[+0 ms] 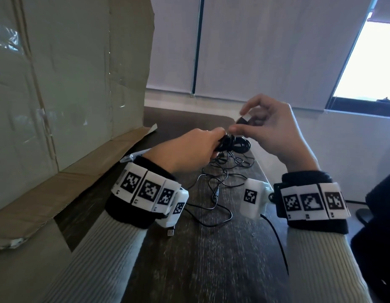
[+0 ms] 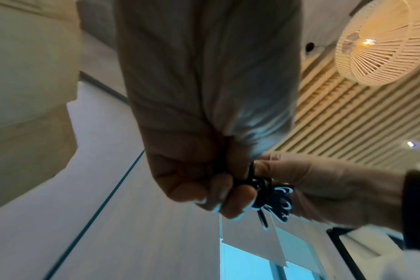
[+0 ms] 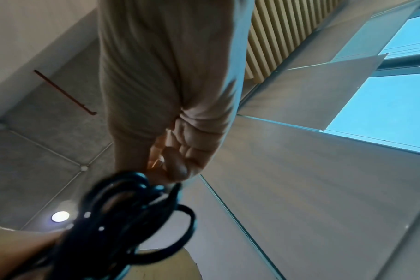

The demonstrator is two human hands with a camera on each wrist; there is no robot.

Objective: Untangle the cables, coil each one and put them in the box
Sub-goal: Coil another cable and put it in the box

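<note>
ribbed sleeves and marker-covered wristbands are filling the bottom of the head view, and past them both hands are working above the dark table. left hand is clenching a black coiled cable, its fingers curled tight round the bundle; right hand is pinching that cable's plug end between thumb and fingers just above the coil. thinner loose cables are lying tangled on the table below, a usb plug near the left wrist. cardboard box is standing just left, a flap down. judging by this, the coil is being finished: next the tail needs tucking, then carrying left into the box.
</note>
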